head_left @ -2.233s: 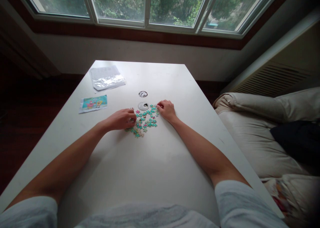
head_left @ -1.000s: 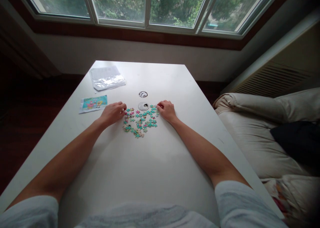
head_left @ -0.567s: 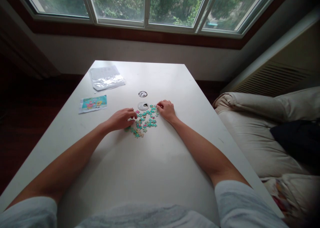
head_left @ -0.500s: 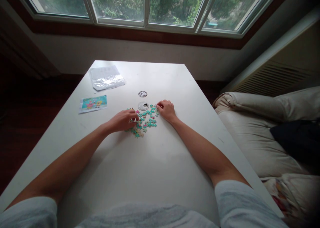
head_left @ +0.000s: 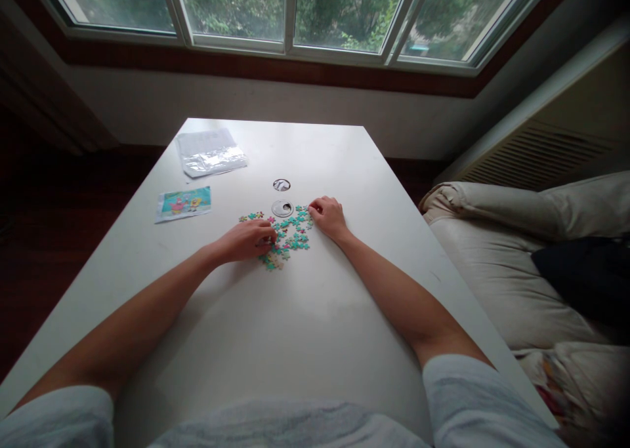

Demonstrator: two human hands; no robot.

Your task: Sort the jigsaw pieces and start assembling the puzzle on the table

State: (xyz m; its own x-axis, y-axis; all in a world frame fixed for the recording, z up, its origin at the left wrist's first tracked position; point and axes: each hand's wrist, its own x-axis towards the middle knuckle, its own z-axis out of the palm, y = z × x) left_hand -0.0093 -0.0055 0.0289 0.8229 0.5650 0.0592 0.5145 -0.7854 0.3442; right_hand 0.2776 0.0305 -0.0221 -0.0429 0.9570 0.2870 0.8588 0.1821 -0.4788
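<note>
Left hand (head_left: 247, 239) shifted across puzzle pieces (head_left: 299, 243); plastic bag (head_left: 212, 162), contents unclear.

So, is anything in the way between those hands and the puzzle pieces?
Nothing visible: the left hand is over the left side of the puzzle pieces, and the right hand is at their right edge.

Small puzzle pieces (head_left: 297, 243), mostly turquoise with some pink and cream, are lying loose in a scattered patch on the white counter (head_left: 295, 330).
</note>
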